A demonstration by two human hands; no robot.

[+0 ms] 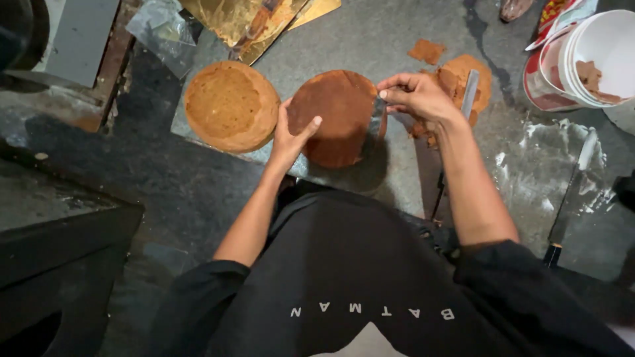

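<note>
The dark brown cake [337, 119] has a matt, smooth crust. The lighter cake [230, 106] beside it looks porous and rough, like sponge. The knife blade [377, 118] is metal, thin and a little shiny. The grey counter [370, 39] looks like stone, matt and slightly speckled. The cake scraps [463, 79] are crumbly and dry. The gold boards [264, 16] are glossy foil card. The white buckets [595, 59] are smooth plastic. The clear bag [162, 33] is thin, wrinkled plastic. The black shirt [357, 277] is soft matt cloth.
</note>
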